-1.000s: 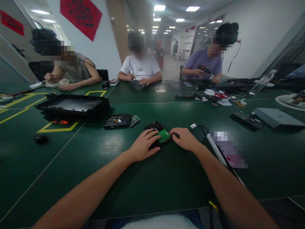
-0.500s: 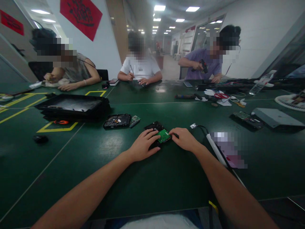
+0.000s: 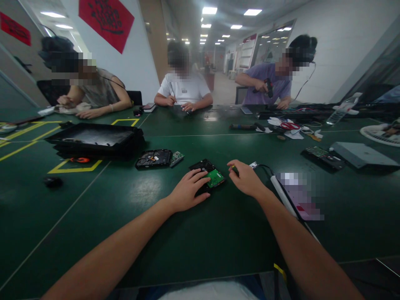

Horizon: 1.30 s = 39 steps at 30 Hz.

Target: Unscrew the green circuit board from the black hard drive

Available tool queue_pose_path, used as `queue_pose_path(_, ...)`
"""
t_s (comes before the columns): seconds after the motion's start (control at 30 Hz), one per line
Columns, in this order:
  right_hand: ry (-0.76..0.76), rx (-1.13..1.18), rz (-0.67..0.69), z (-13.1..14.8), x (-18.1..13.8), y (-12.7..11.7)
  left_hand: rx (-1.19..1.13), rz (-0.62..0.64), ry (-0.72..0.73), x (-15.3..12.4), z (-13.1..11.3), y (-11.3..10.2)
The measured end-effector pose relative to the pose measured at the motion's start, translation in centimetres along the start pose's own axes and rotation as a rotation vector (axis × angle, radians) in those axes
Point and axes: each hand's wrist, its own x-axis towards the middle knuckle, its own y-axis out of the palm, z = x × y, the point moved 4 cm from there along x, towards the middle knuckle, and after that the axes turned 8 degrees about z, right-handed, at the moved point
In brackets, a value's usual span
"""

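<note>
1. We see one hard drive [image 3: 204, 175] lying flat on the green table [image 3: 193, 233], near the middle, with its green circuit board [image 3: 215, 178] facing up.
2. Our left hand [image 3: 187, 192] rests on the drive's near-left side, fingers spread, the fingertips touching the edge of the circuit board.
3. Our right hand [image 3: 246, 179] is just right of the drive and apart from it, fingers curled and pinching a small dark tool [image 3: 234, 169]; we cannot tell what sort of tool it is.
4. Close by the right hand lie one small silver piece [image 3: 253, 165] and one white pen-shaped tool [image 3: 283, 196] with a dark cable.
5. Behind and left of our drive we count one more opened drive [image 3: 153, 158] with one loose circuit board [image 3: 176, 157] touching its right end.
6. Further left sits one stack of black trays [image 3: 93, 141], partly over a yellow floor-style marking.
7. To the far right are one grey box [image 3: 362, 153] and one more circuit board [image 3: 321, 155].
8. Three other people sit along the far edge; one of them holds a dark power screwdriver [image 3: 268, 86].
9. The table's near edge runs just under our forearms; bare green surface lies open left of the left arm and between the two arms.
</note>
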Motion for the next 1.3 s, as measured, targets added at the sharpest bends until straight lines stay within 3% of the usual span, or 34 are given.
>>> queue_pose_path(0.2, 0.031, 0.081, -0.326, -0.6, -0.6, -2.6, 0.008, 0.008, -0.003, 0.0, 0.0, 0.0)
queue_pose_path(0.3, -0.019, 0.099, -0.552, -0.1, -1.2, -3.7, 0.015, 0.012, -0.006, 0.0, 0.0, 0.0)
queue_pose_path(0.4, -0.099, 0.116, -0.673, 0.5, -1.7, -3.9, 0.024, 0.012, -0.002, 0.1, -0.1, -0.1)
queue_pose_path(0.5, -0.153, 0.114, -0.645, 1.0, -1.5, -3.3, 0.031, 0.006, 0.010, 0.1, -0.1, -0.1)
queue_pose_path(0.73, -0.085, -0.021, -0.388, 1.8, -0.7, -2.0, 0.018, -0.009, 0.011, 0.3, 0.0, 0.0)
queue_pose_path(0.83, -0.033, -0.046, -0.406, 1.6, -0.7, -2.3, -0.010, 0.006, 0.016, 0.7, 0.1, 0.0)
queue_pose_path(1.07, 0.004, 0.102, -0.589, 1.3, -1.3, -2.8, -0.027, 0.003, 0.018, 2.8, -0.1, 0.0)
queue_pose_path(1.2, -0.030, 0.125, -0.590, 1.6, -1.5, -2.6, -0.006, -0.075, -0.048, 3.8, -0.2, 0.2)
queue_pose_path(1.3, -0.033, 0.129, -0.581, 1.5, -1.5, -2.4, 0.003, -0.066, -0.022, 3.7, -0.2, 0.7)
